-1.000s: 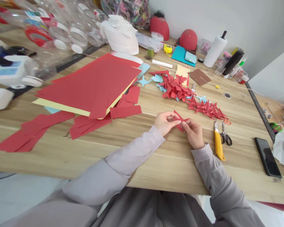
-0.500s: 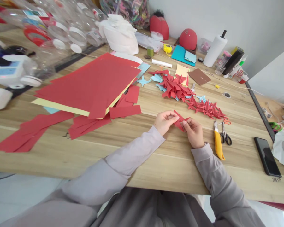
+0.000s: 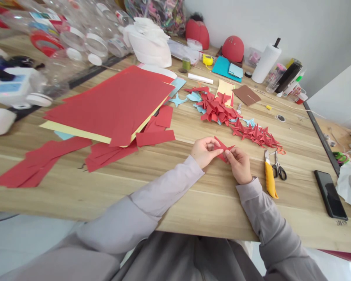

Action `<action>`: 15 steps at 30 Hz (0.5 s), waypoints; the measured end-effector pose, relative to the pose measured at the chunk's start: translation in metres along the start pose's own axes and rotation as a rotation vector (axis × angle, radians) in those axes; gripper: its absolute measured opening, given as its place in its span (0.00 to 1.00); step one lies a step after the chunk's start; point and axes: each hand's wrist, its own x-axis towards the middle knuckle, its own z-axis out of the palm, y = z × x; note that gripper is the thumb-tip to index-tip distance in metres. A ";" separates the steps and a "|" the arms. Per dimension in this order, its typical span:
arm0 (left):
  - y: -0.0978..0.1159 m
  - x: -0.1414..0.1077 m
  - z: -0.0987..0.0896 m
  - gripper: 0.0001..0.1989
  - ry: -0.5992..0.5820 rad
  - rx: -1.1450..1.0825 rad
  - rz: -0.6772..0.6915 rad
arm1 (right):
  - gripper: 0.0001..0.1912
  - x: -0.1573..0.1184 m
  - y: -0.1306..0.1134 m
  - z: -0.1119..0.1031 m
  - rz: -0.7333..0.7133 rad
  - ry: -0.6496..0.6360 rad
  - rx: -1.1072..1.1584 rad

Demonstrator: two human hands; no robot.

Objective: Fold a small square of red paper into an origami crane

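Between my hands is a folded piece of red paper with pointed ends. My left hand pinches it from the left, thumb reaching to its middle. From the right, the thumb and fingers of my right hand grip it too. Parts of the paper are hidden behind my fingers. Beyond my hands lies a heap of folded red paper stars, with a row of red stars to its right. A light blue paper star sits left of the heap.
Large red sheets and cut red strips cover the left side. To my right lie a yellow utility knife, scissors and a phone. Clear plastic bottles stand at the back left.
My left thumb has shifted slightly right along the red paper, closer to my right fingertips. Both hands keep hold of it, and the other things stay put.
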 end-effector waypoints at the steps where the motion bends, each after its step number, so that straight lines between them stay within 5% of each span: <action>1: 0.001 0.000 0.000 0.12 -0.003 -0.018 -0.010 | 0.14 0.000 0.000 0.000 -0.003 0.005 -0.018; 15: 0.002 0.000 0.000 0.12 -0.014 -0.025 -0.017 | 0.14 -0.001 -0.001 0.000 -0.001 -0.004 -0.048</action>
